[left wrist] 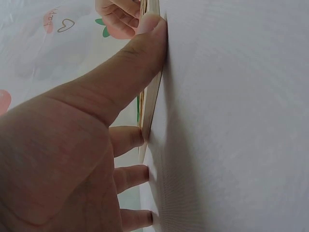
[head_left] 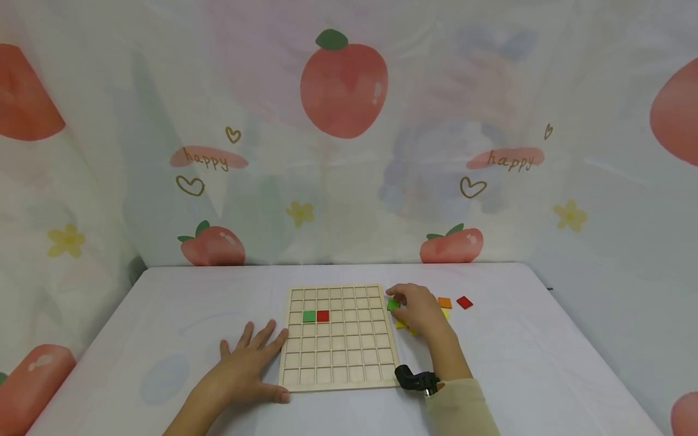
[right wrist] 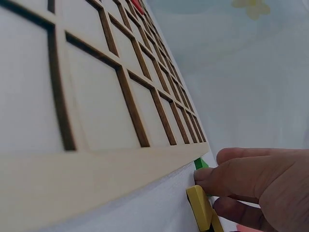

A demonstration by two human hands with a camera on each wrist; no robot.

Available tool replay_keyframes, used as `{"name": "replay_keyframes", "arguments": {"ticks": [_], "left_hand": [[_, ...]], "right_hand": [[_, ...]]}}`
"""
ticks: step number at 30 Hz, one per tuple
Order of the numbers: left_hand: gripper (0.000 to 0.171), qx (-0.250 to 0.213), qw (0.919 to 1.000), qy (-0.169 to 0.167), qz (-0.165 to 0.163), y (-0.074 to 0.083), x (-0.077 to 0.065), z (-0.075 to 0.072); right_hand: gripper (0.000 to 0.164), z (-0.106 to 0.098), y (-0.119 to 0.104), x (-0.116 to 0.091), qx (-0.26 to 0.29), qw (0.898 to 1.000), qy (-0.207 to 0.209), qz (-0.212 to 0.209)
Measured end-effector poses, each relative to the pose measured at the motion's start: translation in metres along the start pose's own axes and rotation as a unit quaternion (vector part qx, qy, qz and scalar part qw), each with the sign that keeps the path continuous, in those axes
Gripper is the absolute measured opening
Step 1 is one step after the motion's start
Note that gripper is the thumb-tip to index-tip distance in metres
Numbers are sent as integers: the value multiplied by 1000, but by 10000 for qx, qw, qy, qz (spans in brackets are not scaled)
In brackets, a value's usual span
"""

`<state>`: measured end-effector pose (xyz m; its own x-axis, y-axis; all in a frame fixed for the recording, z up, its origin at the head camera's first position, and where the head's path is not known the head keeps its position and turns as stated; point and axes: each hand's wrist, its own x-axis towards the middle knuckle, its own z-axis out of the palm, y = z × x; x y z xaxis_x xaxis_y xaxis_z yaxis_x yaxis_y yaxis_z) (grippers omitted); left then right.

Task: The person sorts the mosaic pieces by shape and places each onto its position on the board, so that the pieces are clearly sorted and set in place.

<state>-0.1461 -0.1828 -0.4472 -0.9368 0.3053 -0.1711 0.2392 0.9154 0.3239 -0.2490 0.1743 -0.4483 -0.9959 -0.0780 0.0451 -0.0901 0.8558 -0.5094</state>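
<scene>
A wooden grid board (head_left: pixel 349 389) lies flat on the white table. In its third row from the back, a light green tile (head_left: pixel 309 316) and a red tile (head_left: pixel 323 316) sit in neighbouring cells. My left hand (head_left: pixel 245 366) has its fingers spread along the board's left edge, thumb (left wrist: pixel 145 41) against the near left corner. Just off the board's right edge, my right hand (head_left: pixel 418 307) pinches a green tile (head_left: pixel 393 304) between thumb and fingers. Right beside those fingers, in the right wrist view, is a yellow tile (right wrist: pixel 199 208).
More loose tiles lie right of the board, partly behind the right hand: an orange tile (head_left: pixel 445 302), a red tile (head_left: pixel 465 302) and several yellow tiles (head_left: pixel 402 324). A printed cloth backdrop (head_left: pixel 349 181) rises behind the table (head_left: pixel 523 363).
</scene>
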Motion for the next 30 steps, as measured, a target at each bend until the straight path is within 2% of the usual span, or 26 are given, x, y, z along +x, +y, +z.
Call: {"name": "replay_keyframes", "arguments": {"ticks": [20,30], "left_hand": [[119,8,10000,-46,-5,0,-1,0],[118,46,10000,9,9,0,1,0]], "right_hand": [[31,-2,-2,0,-353,9992,204,-38],[33,-4,-7,0,-278,9993,244,21]]}}
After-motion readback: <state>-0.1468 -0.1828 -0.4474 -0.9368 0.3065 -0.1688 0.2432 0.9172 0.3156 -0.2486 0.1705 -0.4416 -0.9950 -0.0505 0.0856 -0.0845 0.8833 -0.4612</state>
